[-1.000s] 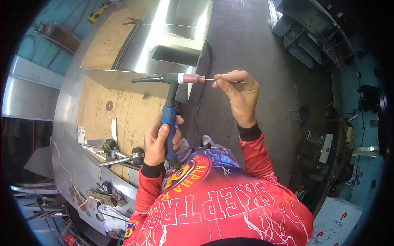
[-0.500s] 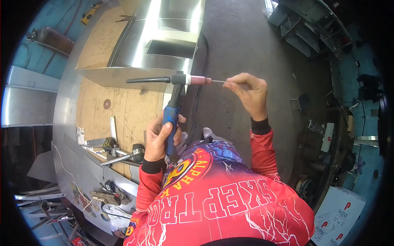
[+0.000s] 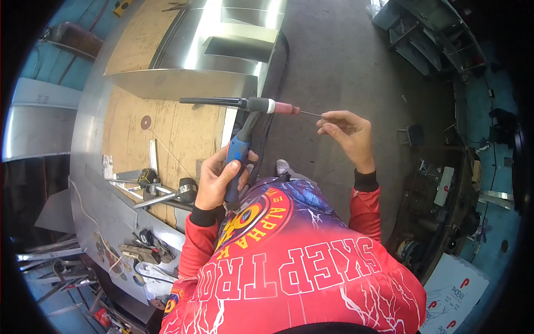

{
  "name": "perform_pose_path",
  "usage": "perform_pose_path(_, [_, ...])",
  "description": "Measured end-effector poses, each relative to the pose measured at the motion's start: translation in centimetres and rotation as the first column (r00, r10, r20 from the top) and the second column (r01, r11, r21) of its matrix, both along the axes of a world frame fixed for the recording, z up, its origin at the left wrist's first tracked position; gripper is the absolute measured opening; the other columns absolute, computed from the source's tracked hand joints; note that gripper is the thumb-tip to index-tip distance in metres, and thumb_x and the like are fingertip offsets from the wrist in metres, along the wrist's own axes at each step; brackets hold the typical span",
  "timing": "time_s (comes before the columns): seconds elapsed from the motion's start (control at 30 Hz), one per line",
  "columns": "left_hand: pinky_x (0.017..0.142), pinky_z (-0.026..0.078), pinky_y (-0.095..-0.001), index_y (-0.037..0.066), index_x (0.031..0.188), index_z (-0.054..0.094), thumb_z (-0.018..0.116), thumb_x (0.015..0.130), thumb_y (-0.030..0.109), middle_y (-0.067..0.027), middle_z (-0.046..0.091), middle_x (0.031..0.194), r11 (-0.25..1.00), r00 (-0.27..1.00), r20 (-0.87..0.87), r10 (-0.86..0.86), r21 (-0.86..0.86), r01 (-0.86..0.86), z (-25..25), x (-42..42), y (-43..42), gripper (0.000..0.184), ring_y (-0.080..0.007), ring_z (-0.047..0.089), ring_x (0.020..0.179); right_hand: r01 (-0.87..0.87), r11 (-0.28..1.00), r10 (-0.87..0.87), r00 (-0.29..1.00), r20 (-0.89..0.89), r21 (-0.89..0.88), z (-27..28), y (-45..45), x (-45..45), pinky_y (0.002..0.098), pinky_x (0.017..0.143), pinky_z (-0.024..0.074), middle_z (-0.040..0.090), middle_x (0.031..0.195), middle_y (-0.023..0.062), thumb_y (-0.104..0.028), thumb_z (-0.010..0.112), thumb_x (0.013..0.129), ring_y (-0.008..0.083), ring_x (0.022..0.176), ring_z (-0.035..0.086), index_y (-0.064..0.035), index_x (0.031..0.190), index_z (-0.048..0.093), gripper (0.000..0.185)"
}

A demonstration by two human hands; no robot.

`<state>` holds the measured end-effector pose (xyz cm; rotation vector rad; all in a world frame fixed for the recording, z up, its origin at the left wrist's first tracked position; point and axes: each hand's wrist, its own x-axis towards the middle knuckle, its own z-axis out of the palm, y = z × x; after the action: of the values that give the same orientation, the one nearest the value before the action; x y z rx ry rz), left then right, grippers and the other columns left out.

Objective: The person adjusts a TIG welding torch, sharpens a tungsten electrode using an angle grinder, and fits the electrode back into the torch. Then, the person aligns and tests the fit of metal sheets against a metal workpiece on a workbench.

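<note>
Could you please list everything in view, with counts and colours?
torch: one, blue, black and pink, centre
thin rod: one, grey, at torch tip
metal piece: one, silver, upper left
board: one, tan, on table
table: one, silvery, left
disc: one, reddish brown, on board
tape measure: one, yellow-black, near board edge
cylinder: one, brown, far upper left
printed panel: one, whitish, lower right
small items: many, too cluttered to count
left hand: one, bare, around torch handle
right hand: one, bare, at rod's end
sleeves: two, red

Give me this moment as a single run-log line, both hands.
left hand: around torch handle | right hand: fingertips at end of thin rod | rod: sticking out of pink nozzle
</note>
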<state>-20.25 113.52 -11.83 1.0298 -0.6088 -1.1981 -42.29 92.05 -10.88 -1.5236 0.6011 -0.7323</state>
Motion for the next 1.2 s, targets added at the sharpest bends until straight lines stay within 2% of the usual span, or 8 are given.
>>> perform_pose_path(0.23, [0.050,0.045,-0.0233,-0.009,0.118,0.052,0.063,0.093,0.027,-0.0164,0.061,0.104,0.999,0.999,0.002,-0.040,0.002,0.040,-0.2,0.5,0.4,0.046,-0.0110,0.054,0.061,-0.052,0.986,0.039,0.996,-0.084,-0.156,1.4,0.3,0.3,0.0269,0.069,0.0577,0.072,0.081,0.0133,-0.009,0.063,0.093,0.0172,0.074,0.070,0.0057,0.094,0.069,0.016])
perform_pose_path(0.37, [0.053,0.043,-0.0224,-0.009,0.121,0.052,0.062,0.093,0.023,-0.0139,0.063,0.106,0.992,0.991,-0.045,-0.125,-0.005,0.125,0.4,0.0,0.0,0.044,-0.0095,0.053,0.061,-0.194,0.971,0.178,0.977,-0.116,-0.143,2.4,0.3,0.6,0.0264,0.064,0.0567,0.071,0.076,0.0125,-0.012,0.060,0.095,0.0167,0.069,0.070,0.0065,0.092,0.069,0.021])
perform_pose_path(0.47, [0.053,0.043,-0.0223,-0.009,0.122,0.052,0.063,0.093,0.023,-0.0139,0.063,0.107,0.990,0.989,-0.026,-0.143,-0.003,0.143,0.5,-0.5,-0.4,0.044,-0.0093,0.053,0.061,-0.277,0.961,0.273,0.955,-0.113,-0.021,2.2,0.4,0.8,0.0248,0.059,0.0541,0.072,0.080,0.0130,-0.015,0.059,0.096,0.0152,0.069,0.069,0.0066,0.096,0.069,0.024])
perform_pose_path(0.57, [0.052,0.043,-0.0225,-0.010,0.120,0.053,0.063,0.093,0.022,-0.0142,0.064,0.103,0.998,0.998,-0.021,-0.057,-0.017,0.056,-0.1,-1.0,-0.3,0.043,-0.0096,0.053,0.060,-0.091,0.990,0.090,0.996,-0.021,-0.104,1.7,1.0,1.3,0.0246,0.063,0.0546,0.072,0.087,0.0140,-0.015,0.060,0.095,0.0146,0.074,0.070,0.0069,0.099,0.067,0.023])
perform_pose_path(0.7, [0.050,0.043,-0.0225,-0.011,0.120,0.052,0.061,0.094,0.023,-0.0149,0.063,0.101,0.999,1.000,-0.009,-0.026,-0.030,0.026,-0.8,-0.7,-0.3,0.044,-0.0102,0.053,0.059,0.027,0.999,-0.023,0.997,0.072,-0.044,1.3,1.0,1.5,0.0239,0.070,0.0564,0.071,0.096,0.0139,-0.002,0.064,0.090,0.0156,0.080,0.070,0.0049,0.105,0.064,0.018])
perform_pose_path(0.87, [0.050,0.044,-0.0229,-0.011,0.119,0.051,0.060,0.095,0.024,-0.0164,0.062,0.105,1.000,0.999,-0.044,0.002,-0.031,-0.003,-0.6,-0.7,-0.1,0.043,-0.0108,0.053,0.060,0.012,1.000,-0.011,0.999,0.045,-0.002,1.0,0.9,2.2,0.0237,0.072,0.0568,0.071,0.095,0.0131,0.000,0.064,0.088,0.0157,0.080,0.071,0.0038,0.104,0.064,0.016])
perform_pose_path(1.03, [0.051,0.044,-0.0228,-0.010,0.119,0.052,0.060,0.095,0.023,-0.0170,0.062,0.107,0.999,0.999,-0.043,-0.021,-0.026,0.020,-0.7,-0.7,0.2,0.041,-0.0106,0.054,0.061,-0.009,0.990,0.003,0.999,-0.044,-0.137,0.8,1.0,2.5,0.0247,0.071,0.0572,0.071,0.091,0.0126,0.000,0.063,0.089,0.0162,0.081,0.071,0.0037,0.100,0.065,0.012])
perform_pose_path(1.2, [0.052,0.044,-0.0227,-0.010,0.120,0.052,0.060,0.095,0.023,-0.0168,0.062,0.108,1.000,0.999,-0.050,0.001,-0.001,-0.001,-0.5,-1.0,0.1,0.042,-0.0103,0.054,0.061,-0.008,0.998,0.009,1.000,0.029,-0.056,0.6,1.5,3.8,0.0252,0.070,0.0578,0.071,0.091,0.0130,0.000,0.063,0.089,0.0169,0.081,0.071,0.0037,0.102,0.065,0.013])
